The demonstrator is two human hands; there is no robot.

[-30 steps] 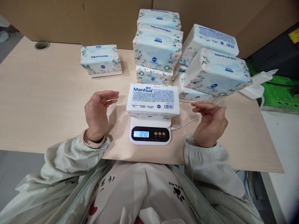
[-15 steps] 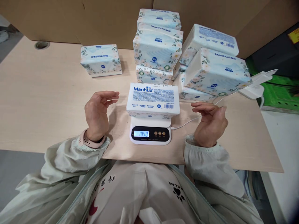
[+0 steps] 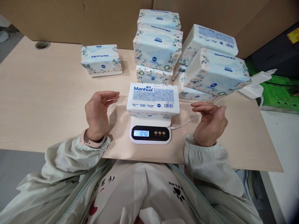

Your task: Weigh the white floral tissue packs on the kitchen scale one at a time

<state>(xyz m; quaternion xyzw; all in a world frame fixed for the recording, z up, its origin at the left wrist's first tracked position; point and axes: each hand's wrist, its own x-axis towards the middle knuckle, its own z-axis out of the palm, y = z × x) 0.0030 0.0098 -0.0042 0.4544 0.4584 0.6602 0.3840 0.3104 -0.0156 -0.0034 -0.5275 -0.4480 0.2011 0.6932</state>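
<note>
A pack of tissues (image 3: 153,99) with blue print lies on a white digital scale (image 3: 150,135), whose lit display reads 104.0. To the left of the pack, my left hand (image 3: 98,113) is held on edge, fingers stretched toward it but apart from it. My right hand (image 3: 209,123) is on the other side, fingers extended and slightly bent, also not touching the pack. Neither hand holds anything. A white cable (image 3: 187,123) runs from the scale's right side, passing near my right fingertips.
Behind the scale stand stacked tissue packs (image 3: 157,46), with more piled tissue packs (image 3: 217,73) to their right. A single tissue pack (image 3: 101,60) lies at the back left, near a cable hole (image 3: 42,45). Cardboard (image 3: 105,21) walls the back. A green crate (image 3: 280,93) is at the right.
</note>
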